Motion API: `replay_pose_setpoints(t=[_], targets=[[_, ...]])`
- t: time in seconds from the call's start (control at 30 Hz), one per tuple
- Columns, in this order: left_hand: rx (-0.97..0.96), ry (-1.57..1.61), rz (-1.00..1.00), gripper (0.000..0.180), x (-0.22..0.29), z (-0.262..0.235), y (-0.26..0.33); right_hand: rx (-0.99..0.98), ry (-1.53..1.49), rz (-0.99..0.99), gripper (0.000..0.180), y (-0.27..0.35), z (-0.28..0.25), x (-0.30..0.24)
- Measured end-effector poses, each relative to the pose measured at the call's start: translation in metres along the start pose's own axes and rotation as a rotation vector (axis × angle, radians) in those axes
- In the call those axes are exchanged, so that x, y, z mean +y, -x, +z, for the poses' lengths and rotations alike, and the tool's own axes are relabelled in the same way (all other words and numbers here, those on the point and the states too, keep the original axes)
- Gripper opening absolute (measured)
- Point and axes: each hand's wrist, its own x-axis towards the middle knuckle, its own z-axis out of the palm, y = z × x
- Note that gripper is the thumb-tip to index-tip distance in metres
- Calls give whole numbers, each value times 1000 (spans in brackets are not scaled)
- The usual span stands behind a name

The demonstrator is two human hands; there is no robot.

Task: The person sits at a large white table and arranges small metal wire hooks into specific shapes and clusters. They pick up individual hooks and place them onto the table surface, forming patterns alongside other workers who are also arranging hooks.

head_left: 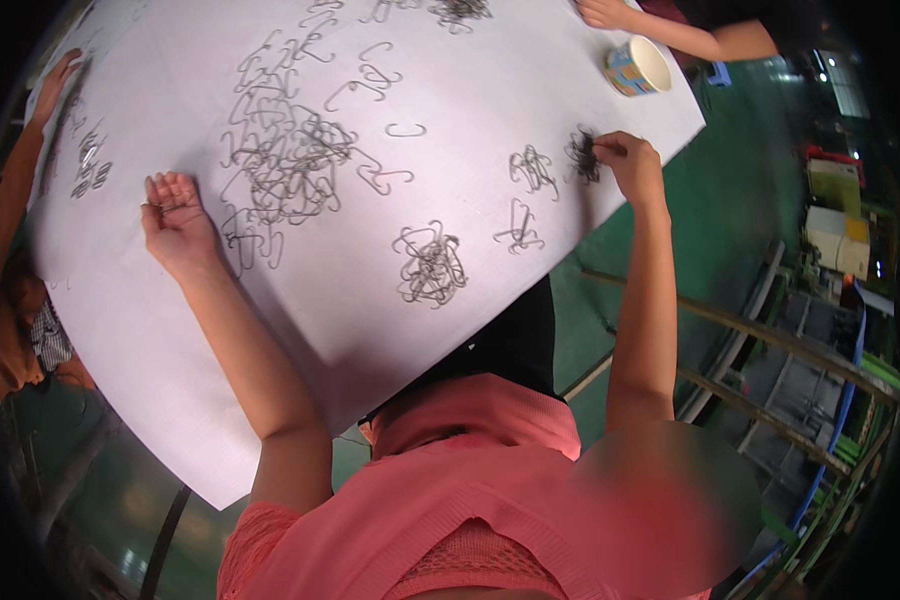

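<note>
Palm up above the left part of the white tabletop, my left hand [180, 222] has its fingers loosely bent and nothing visible in them. Beside it spreads a large tangle of dark S-shaped wire hooks [295, 165]. My right hand [634, 167] is at the table's right side, thumb and fingertips pinched together at the edge of a small dense heap of dark wire pieces [582, 155]. Whatever the fingertips pinch is too small to make out. Left of that heap lie two small groups of hooks [533, 170], [519, 228]. A rounder pile of hooks [432, 265] lies nearer me.
A paper cup [638, 67] stands near the far right corner of the white table [160, 370]. Another person's arm [680, 35] reaches in at the far right, and another person's arm [20, 170] at the left edge, near some small hooks [90, 165]. Metal rails [790, 345] are off to the right.
</note>
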Motion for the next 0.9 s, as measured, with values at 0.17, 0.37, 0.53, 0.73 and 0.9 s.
replay_pose_setpoints(t=[0.17,0.37,0.53,0.73,0.9], targets=[[-14,-24,20,37,-3,6,6,122,-127,-263,16,-18,45,-76],[98,-50,55,33,-5,22,17,224,-164,-548,31,-46,120,-177],[180,-136,71,32,-10,38,24,-37,-292,-689,30,-21,130,-212],[205,-150,82,32,-8,42,28,163,-133,-504,32,-113,97,-201],[201,-157,76,33,-11,44,26,80,217,-72,49,-174,101,-179]])
